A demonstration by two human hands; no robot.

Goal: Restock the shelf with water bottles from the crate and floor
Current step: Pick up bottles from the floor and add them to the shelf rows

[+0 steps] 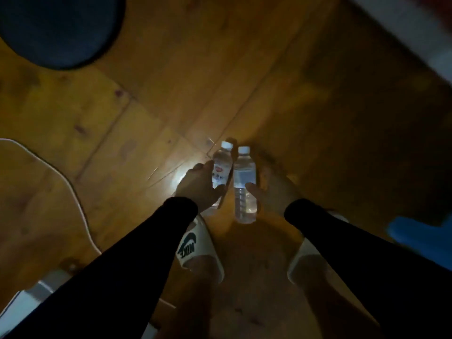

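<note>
1. The word "NIKE" with the swoosh mark stands in dark print on the white strap of a slide sandal (193, 243), low in the frame just left of centre. From this view the letters read upside down.
2. The left water bottle (222, 167), at the centre of the frame and held by the left hand (198, 185), carries a white label with a small red mark near its top and dark print below it. The print is too blurred to read.
3. The right water bottle (244, 184), just beside it and held by the right hand (271, 189), has a pale label with no legible print.
</note>
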